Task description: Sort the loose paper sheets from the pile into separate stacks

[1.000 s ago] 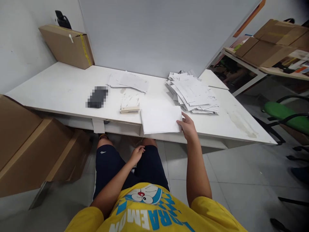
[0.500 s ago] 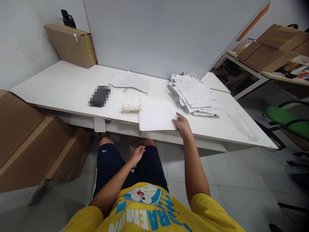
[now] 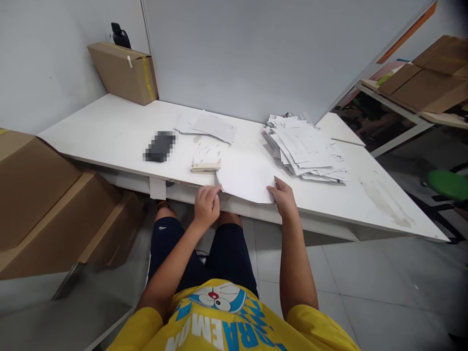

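White paper (image 3: 248, 184) bows over the near edge of the surface (image 3: 109, 136), right hand (image 3: 287, 201) fingers (image 3: 281, 184) pinching its right side, left hand (image 3: 206, 207) curled at the left corner, grip unclear; uneven hold might crease it or nudge the cream object (image 3: 205, 167)

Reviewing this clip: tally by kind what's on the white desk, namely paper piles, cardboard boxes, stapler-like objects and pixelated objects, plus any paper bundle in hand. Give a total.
Paper piles: 2 (left pile, right pile)
Cardboard box: 1
Beige stapler-like object: 1
Pixelated dark object: 1
Paper bundle in right hand: 1 (sheet count unclear)
Total: 6
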Demonstrator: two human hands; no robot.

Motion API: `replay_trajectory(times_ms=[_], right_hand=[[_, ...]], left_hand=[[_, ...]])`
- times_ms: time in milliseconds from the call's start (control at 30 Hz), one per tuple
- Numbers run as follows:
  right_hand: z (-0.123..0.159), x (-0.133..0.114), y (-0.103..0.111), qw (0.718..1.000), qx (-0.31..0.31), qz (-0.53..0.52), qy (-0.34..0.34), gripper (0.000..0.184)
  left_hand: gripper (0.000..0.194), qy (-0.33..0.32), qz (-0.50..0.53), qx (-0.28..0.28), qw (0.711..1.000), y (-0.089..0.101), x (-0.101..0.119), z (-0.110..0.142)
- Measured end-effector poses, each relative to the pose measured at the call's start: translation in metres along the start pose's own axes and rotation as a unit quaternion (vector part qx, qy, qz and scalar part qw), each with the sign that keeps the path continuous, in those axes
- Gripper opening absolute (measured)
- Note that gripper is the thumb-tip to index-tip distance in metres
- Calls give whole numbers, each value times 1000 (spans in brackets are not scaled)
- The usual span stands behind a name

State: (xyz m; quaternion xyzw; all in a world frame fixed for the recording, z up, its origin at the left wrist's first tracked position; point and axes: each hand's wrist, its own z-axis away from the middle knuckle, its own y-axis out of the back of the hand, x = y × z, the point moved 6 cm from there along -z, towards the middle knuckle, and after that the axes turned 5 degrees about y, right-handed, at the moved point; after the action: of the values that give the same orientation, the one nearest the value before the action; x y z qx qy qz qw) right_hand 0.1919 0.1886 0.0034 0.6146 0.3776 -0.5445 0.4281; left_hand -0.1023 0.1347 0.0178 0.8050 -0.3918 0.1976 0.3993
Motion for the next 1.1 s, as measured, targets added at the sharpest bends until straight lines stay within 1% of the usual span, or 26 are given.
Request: replay_trajectory(times_ms=[33, 67, 133, 167, 233, 333, 400, 500, 600, 667, 800, 867, 933, 967, 1000, 1033, 1100], right_hand=[[1, -1, -1, 1000, -2, 1, 2, 61], [2, -2, -1, 1000, -3, 1, 4, 61], [3, -4, -1, 1000, -4, 3, 7, 61], [4, -5, -1, 1000, -1, 4, 6, 61], [4, -5, -1, 1000, 6, 10, -1, 62], [5, -6, -2, 1000, 14, 23, -6, 63], [6, -8, -3, 1000, 8, 28, 7, 62], [7, -8, -4, 999, -7, 23, 22, 60], [7, -5, -1, 1000, 4, 20, 23, 60], [5, -5, 0, 999, 14, 21, 28, 61], [1, -7, -2, 999, 17, 15, 33, 62], [3, -11, -3, 999, 6, 11, 42, 61], [7, -16, 2, 998, 6, 2, 69, 60], [8, -18, 8, 996, 24, -6, 87, 59], [8, -19, 17, 992, 58, -18, 107, 59], [6, -21, 29, 986, 104, -33, 127, 59], [-5, -22, 56, 962, 212, -67, 156, 55]], left_hand=[[40, -23, -28, 20, 999, 9, 0, -19], [41, -40, -52, 29, 997, 15, -2, -37], [43, -55, -85, 30, 994, 21, -11, -65], [43, -64, -98, 19, 993, 21, -16, -74], [43, -91, -123, -31, 988, 16, -22, -85], [47, -130, -159, -114, 972, 5, -25, -87], [49, -135, -170, -137, 966, 2, -26, -86], [50, -130, -177, -143, 965, 0, -28, -85], [52, -128, -190, -157, 961, -3, -29, -86], [53, -129, -197, -176, 956, -5, -28, -88], [54, -139, -195, -204, 949, -2, -25, -91], [55, -149, -197, -198, 949, 0, -24, -92], [55, -156, -205, -179, 949, 2, -25, -92], [55, -160, -209, -169, 950, 3, -26, -91], [55, -165, -211, -160, 950, 3, -27, -91], [55, -169, -212, -153, 950, 2, -28, -90], [54, -175, -213, -147, 950, 2, -29, -89]])
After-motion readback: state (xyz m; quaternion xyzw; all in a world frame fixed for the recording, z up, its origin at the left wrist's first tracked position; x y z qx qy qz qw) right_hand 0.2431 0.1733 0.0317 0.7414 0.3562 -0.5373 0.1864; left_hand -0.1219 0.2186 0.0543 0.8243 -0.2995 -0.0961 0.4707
